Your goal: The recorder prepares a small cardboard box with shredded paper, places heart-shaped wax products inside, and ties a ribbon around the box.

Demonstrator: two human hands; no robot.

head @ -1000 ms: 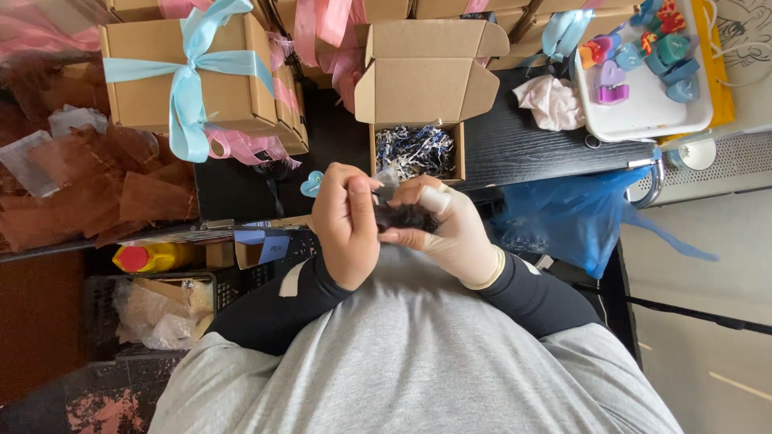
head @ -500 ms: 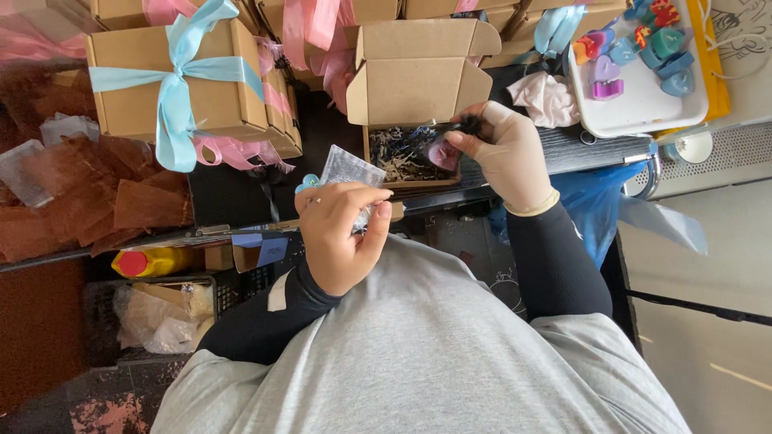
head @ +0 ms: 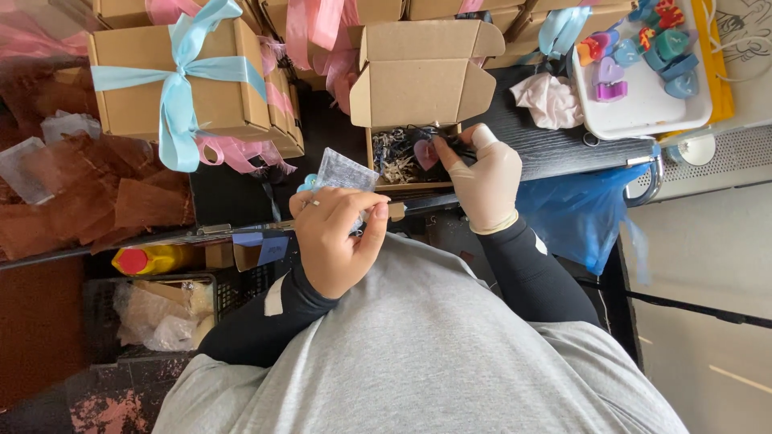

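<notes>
Right hand (head: 482, 181) sets heart (head: 425, 153) in box (head: 414, 165); left hand (head: 334, 233) grips pouch (head: 342, 173).

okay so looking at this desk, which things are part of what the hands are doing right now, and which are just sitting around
In use:
- left hand, pinching a small clear bag
- right hand, gloved, setting a pink heart-shaped piece into the open cardboard box of shredded paper

Lying about:
- box tied with a blue ribbon
- white tray of coloured heart pieces
- pink cloth
- yellow bottle
- blue plastic bag

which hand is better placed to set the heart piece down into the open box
Right. The gloved right hand already pinches the heart piece over the open box; the left hand holds a clear bag nearer the body.
</notes>
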